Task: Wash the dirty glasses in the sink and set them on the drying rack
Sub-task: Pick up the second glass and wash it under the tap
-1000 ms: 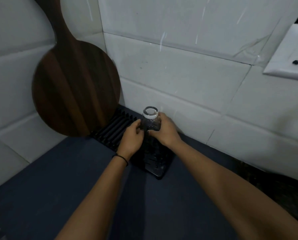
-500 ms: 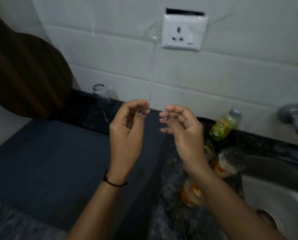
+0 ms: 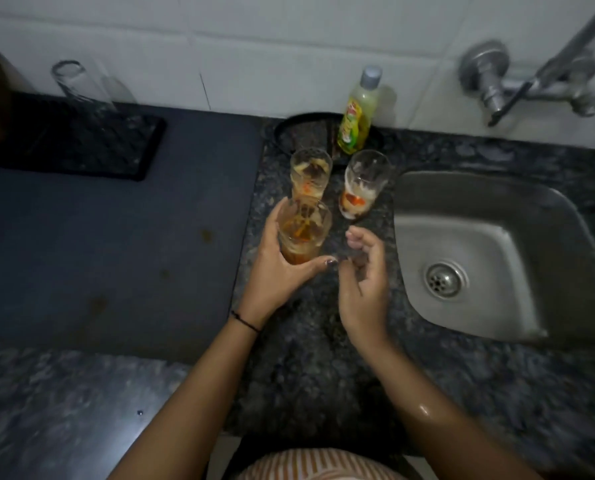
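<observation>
Three dirty glasses with orange residue stand on the dark granite counter left of the steel sink (image 3: 517, 202). My left hand (image 3: 278, 268) grips the nearest dirty glass (image 3: 303, 230) around its side. Behind it stands a second dirty glass (image 3: 310, 173), and a third dirty glass (image 3: 362, 185) stands to the right. My right hand (image 3: 363, 285) hovers wet beside the gripped glass, fingers loosely curled, holding nothing. A clean glass (image 3: 81, 86) stands upside down on the black drying rack (image 3: 81, 147) at the back left.
A yellow-green dish soap bottle (image 3: 356, 112) stands against the tiled wall behind the glasses. A metal tap (image 3: 517, 81) is mounted on the wall above the sink. A dark blue mat (image 3: 116, 244) covers the counter on the left.
My view swung right and down from the drying rack to the sink area. Both hands let go of the clean glass on the rack; my left hand now grips a dirty glass.
</observation>
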